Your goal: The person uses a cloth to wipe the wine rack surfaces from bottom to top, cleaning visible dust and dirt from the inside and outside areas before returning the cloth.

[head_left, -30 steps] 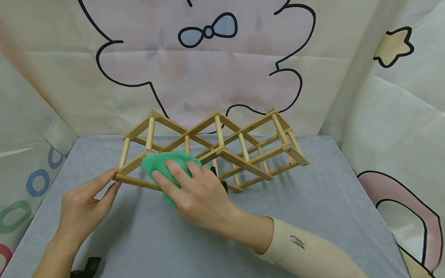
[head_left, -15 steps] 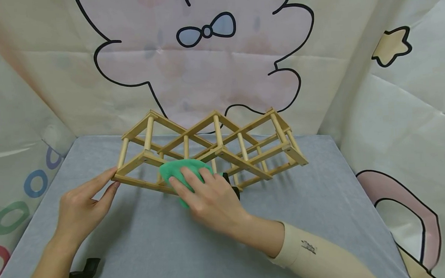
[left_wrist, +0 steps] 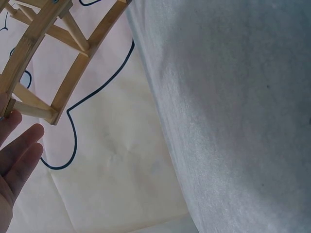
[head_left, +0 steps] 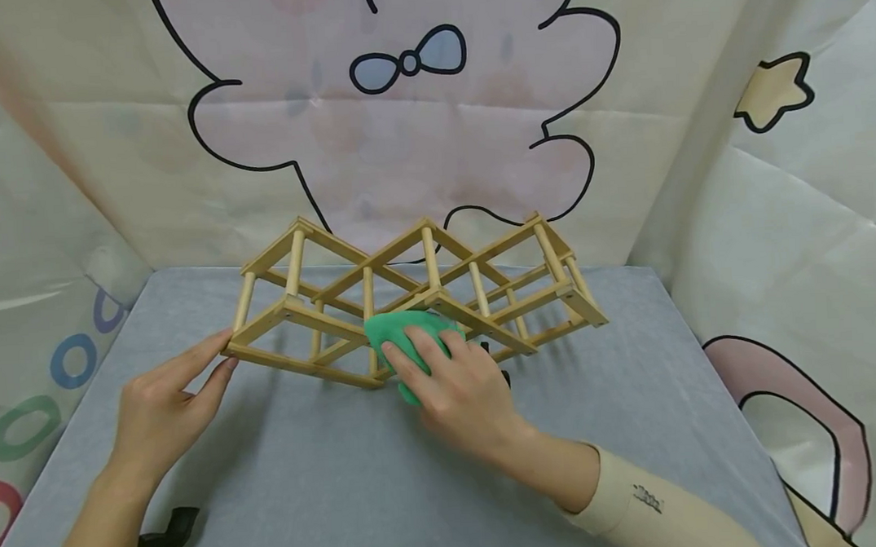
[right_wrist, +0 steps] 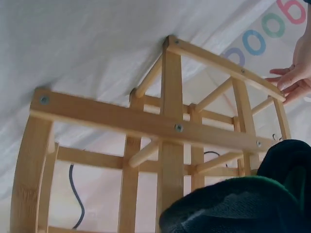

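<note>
A folding wooden lattice rack (head_left: pixel 432 257), made of flat slats joined by round dowels, stands opened out on the table. At its near left corner my left hand (head_left: pixel 161 404) pinches a slat end between thumb and fingers; the left wrist view shows other fingers of that hand (left_wrist: pixel 19 162) apart from the wood. My right hand (head_left: pixel 461 391) holds a green cloth (head_left: pixel 389 329) against the rack's front middle, fingers spread over it. Seen by the right wrist camera, the cloth (right_wrist: pixel 233 204) looks dark and covers part of the slats.
A grey-blue cloth covers the table (head_left: pixel 330 490). Behind it hangs a pale printed curtain (head_left: pixel 477 166), with more printed fabric at both sides. A black curved piece (head_left: pixel 169 536) sits by the left wrist.
My right hand has slid the green cloth rightward along the rack's front, from the left section to the middle. The left hand and the rack have stayed in place.
</note>
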The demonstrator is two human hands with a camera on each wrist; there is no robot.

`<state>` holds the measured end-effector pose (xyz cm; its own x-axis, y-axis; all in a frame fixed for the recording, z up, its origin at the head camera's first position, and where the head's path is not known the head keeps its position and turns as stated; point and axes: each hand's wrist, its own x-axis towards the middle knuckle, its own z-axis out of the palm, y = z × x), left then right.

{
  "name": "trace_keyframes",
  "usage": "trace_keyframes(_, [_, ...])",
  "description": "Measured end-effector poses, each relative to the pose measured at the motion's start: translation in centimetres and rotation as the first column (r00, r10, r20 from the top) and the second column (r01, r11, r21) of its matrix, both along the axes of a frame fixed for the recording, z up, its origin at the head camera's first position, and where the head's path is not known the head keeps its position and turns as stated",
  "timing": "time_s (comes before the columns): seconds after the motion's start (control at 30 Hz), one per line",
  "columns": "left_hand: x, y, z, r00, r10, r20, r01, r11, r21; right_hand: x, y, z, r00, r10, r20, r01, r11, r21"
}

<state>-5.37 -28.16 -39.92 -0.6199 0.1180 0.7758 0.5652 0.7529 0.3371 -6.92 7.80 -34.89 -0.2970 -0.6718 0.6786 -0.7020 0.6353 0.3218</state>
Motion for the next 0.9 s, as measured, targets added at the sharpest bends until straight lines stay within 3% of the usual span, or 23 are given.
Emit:
trace_keyframes(0.47, [0.0, 0.1, 0.0, 1.000, 0.001, 0.006, -0.001, 1.000, 0.004, 0.0, 2.5, 1.8, 0.998, 0.031, -0.052, -0.039, 0.987, -0.154])
trace_keyframes(0.9, [0.1, 0.1, 0.0, 1.000, 0.003, 0.020, -0.003, 1.000, 0.009, 0.1, 5.4, -0.6, 0.999, 0.008, 0.034, -0.005, 0.997, -0.076])
